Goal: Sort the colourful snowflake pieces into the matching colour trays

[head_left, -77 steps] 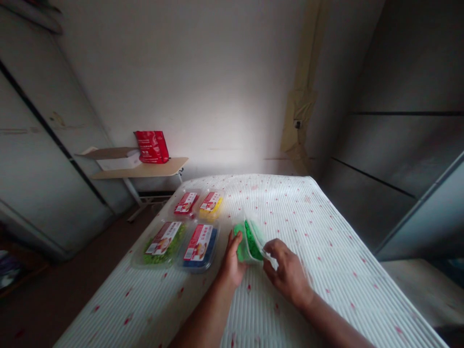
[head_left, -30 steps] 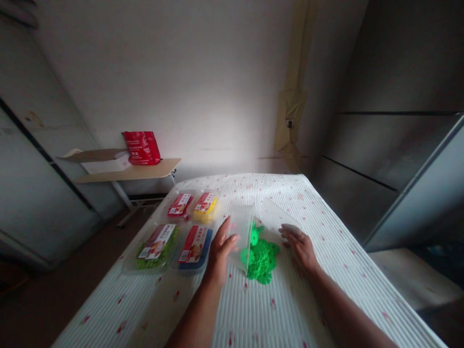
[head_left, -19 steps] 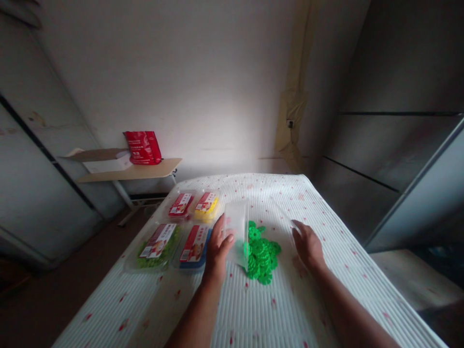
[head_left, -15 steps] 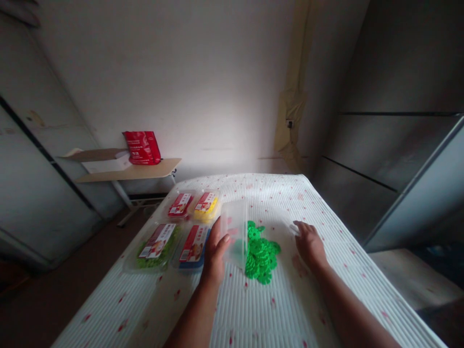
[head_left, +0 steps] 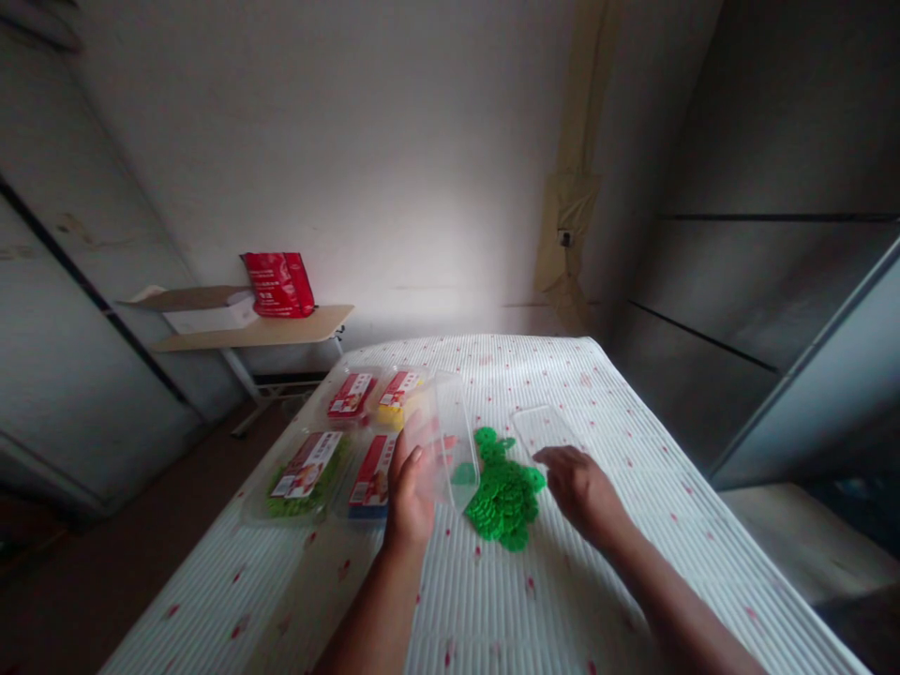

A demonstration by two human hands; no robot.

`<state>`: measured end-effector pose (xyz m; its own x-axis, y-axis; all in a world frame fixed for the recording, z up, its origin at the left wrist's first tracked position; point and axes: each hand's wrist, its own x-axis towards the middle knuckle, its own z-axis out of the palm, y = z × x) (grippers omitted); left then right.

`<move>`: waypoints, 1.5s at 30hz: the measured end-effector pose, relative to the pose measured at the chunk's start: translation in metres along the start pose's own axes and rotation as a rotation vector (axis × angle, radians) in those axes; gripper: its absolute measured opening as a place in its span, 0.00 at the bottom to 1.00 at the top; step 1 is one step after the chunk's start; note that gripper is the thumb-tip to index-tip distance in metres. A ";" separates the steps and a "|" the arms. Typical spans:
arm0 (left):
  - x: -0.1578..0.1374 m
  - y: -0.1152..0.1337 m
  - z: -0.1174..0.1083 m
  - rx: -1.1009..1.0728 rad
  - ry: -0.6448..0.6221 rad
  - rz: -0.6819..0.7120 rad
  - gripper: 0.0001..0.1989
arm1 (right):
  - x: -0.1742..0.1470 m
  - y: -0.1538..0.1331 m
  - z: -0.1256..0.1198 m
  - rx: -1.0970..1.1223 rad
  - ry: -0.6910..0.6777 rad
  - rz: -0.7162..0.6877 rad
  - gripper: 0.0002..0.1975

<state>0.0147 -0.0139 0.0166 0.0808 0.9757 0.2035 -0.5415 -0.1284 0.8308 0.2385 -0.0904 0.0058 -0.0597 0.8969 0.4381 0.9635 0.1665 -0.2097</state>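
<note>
My left hand (head_left: 412, 492) is closed around a clear plastic box (head_left: 450, 450), tilted on its side with its open mouth facing right. Just right of the box lies a heap of green notched plastic discs (head_left: 504, 497) on the tablecloth; some show through the clear wall. My right hand (head_left: 577, 483) hovers at the right of the heap, fingers loosely bent toward it, nothing visible in them. Beyond that hand a clear lid (head_left: 543, 425) lies flat, its near edge partly covered by the fingers.
To the left stand closed clear boxes with labels: red pieces (head_left: 352, 394), yellow pieces (head_left: 394, 412), light green pieces (head_left: 302, 478) and blue pieces (head_left: 367, 511). A ribbed white tablecloth (head_left: 492, 619) covers the table. Behind, a side table (head_left: 316, 323) bears a red bag (head_left: 281, 284).
My right hand has moved left from the lid toward the green discs; the lid now lies still. My left hand has tilted the box further and shifted slightly left, baring more discs.
</note>
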 end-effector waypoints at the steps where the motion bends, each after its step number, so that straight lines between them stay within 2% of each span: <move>1: 0.000 0.000 0.000 -0.009 -0.002 -0.008 0.29 | 0.002 -0.011 0.004 0.011 -0.032 -0.050 0.12; 5: -0.001 0.001 0.003 -0.047 -0.019 -0.053 0.30 | 0.006 -0.041 0.022 0.013 -0.061 -0.177 0.08; 10: -0.003 -0.003 0.007 -0.186 -0.068 -0.187 0.33 | 0.004 -0.038 0.031 0.129 -0.026 -0.276 0.09; 12: -0.003 -0.005 0.008 -0.273 -0.083 -0.264 0.33 | 0.003 -0.031 0.027 0.232 0.050 -0.215 0.10; 14: -0.004 -0.008 0.009 -0.342 -0.089 -0.328 0.34 | 0.004 -0.026 0.020 0.375 0.160 -0.064 0.11; 16: -0.005 -0.011 0.011 -0.384 -0.081 -0.370 0.33 | 0.006 -0.027 0.011 0.598 0.198 0.115 0.12; 18: -0.007 -0.014 0.014 -0.412 -0.069 -0.395 0.32 | 0.007 -0.033 0.002 0.867 0.125 0.249 0.15; 20: -0.009 -0.016 0.016 -0.438 -0.063 -0.402 0.32 | 0.008 -0.041 -0.004 1.086 0.007 0.310 0.18; 22: -0.012 -0.018 0.018 -0.457 -0.070 -0.406 0.31 | 0.008 -0.049 -0.005 1.217 -0.072 0.314 0.20; 25: -0.014 -0.021 0.020 -0.468 -0.083 -0.430 0.30 | 0.006 -0.056 -0.004 1.296 -0.099 0.302 0.27; 27: -0.014 -0.021 0.019 -0.473 -0.085 -0.447 0.30 | 0.005 -0.057 -0.003 1.261 -0.101 0.264 0.28; 32: -0.014 -0.022 0.019 -0.473 -0.078 -0.458 0.32 | 0.005 -0.058 -0.003 1.132 -0.119 0.170 0.12; 36: -0.012 -0.027 0.017 -0.354 -0.063 -0.420 0.31 | 0.005 -0.055 0.001 1.074 -0.060 0.161 0.12; 40: -0.006 -0.033 0.008 0.073 -0.023 -0.201 0.22 | 0.012 -0.033 -0.002 0.837 0.063 0.187 0.12; 43: -0.004 -0.034 0.005 0.422 -0.036 -0.008 0.13 | 0.030 0.004 -0.007 0.545 0.205 0.247 0.11; 45: -0.005 -0.033 0.005 0.584 -0.072 0.126 0.10 | 0.045 0.034 -0.008 0.368 0.241 0.278 0.10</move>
<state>0.0366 -0.0152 -0.0096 0.1134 0.9349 0.3363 -0.0030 -0.3382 0.9411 0.2704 -0.0479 0.0256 0.2895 0.8151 0.5018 0.7758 0.1072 -0.6218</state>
